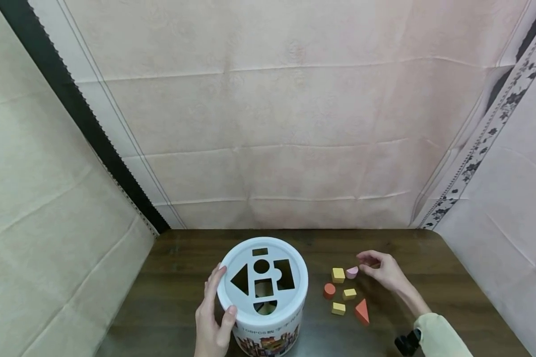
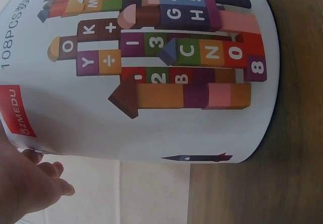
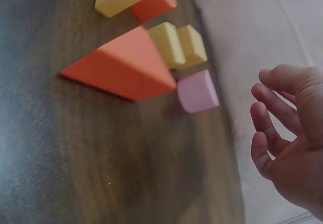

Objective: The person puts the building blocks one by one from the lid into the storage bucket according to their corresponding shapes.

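Observation:
My left hand (image 1: 213, 317) holds the side of a white block bucket (image 1: 268, 337), thumb at the front and fingers along the left rim. Its pale blue lid (image 1: 290, 310) has several shaped holes. Over the table's right side, my right hand (image 1: 381, 270) has loosely bent fingers with nothing between them. Nearest to it lies a pink half-round block (image 1: 351, 272); the right wrist view shows a gap between this block and the fingertips. Close by are three yellow blocks (image 1: 338, 275), a red-orange cylinder (image 1: 329, 291) and a red-orange triangular block (image 1: 362, 312).
The dark wooden table (image 1: 169, 297) meets a pale cloth wall (image 1: 295, 124) at its back edge. More cloth hangs at the left and right sides. A black wrist strap (image 1: 408, 342) sits by the right sleeve (image 1: 442, 334).

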Demonstrator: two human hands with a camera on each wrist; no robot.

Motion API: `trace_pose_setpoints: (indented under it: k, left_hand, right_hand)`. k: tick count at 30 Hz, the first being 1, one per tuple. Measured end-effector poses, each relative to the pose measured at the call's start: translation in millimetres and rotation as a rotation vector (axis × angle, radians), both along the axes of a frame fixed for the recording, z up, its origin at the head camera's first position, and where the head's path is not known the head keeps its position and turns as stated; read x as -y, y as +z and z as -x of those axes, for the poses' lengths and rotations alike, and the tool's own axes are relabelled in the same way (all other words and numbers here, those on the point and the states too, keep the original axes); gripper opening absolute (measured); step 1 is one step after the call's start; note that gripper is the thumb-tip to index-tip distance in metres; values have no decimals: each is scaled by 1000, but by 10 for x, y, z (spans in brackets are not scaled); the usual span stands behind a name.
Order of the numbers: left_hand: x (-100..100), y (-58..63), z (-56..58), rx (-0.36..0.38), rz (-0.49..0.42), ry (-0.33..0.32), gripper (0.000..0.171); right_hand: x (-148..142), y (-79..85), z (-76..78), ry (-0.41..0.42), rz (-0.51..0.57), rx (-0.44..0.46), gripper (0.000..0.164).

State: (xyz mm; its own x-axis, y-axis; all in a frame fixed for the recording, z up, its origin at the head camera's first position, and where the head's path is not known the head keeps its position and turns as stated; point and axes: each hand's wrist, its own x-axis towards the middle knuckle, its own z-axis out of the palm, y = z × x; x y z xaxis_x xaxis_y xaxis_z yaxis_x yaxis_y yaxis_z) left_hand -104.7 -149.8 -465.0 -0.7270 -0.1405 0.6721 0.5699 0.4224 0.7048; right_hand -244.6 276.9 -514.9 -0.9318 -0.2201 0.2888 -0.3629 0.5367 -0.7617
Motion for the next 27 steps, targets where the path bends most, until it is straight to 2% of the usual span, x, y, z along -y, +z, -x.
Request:
trace_pose_setpoints:
  k: [13, 27]
  left_hand:
    - [-6, 13, -5, 13, 3, 4, 64]
    - [-12, 19, -17, 17, -9, 4, 64]
  right_hand:
    - [-61, -213, 44, -45, -19, 32, 23]
    - [-56, -306, 76, -76, -51, 122, 27]
